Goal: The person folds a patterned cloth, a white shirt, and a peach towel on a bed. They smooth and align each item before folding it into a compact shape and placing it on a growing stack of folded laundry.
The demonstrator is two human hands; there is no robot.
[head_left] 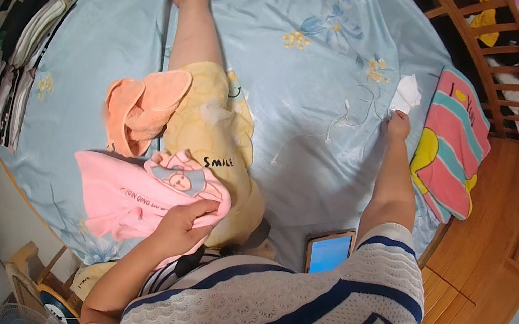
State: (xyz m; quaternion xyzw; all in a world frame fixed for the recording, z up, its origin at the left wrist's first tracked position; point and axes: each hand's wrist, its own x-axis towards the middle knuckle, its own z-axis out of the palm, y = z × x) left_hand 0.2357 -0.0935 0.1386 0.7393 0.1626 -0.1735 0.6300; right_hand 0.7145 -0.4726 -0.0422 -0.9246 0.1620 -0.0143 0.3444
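My left hand (185,227) is closed on the edge of a crumpled pink cloth (121,197) with a bear picture and lettering. The cloth lies bunched over my thigh and the bed. Stretched far out to the right, my right hand (399,123) pinches the lower end of a small white piece (408,94), cloth or tissue; I cannot make out which. An orange towel (144,107) with a piped edge lies folded loosely beside my leg, which is covered by yellow shorts (211,122). White earphones (343,118) with a tangled cord rest left of my right hand.
I sit on a bed with a light blue floral sheet (275,74). A striped pink and teal towel (453,144) lies at the right edge, by a wooden headboard (487,251). A tablet (329,252) is near my right side. Folded clothes (34,39) stack at the left.
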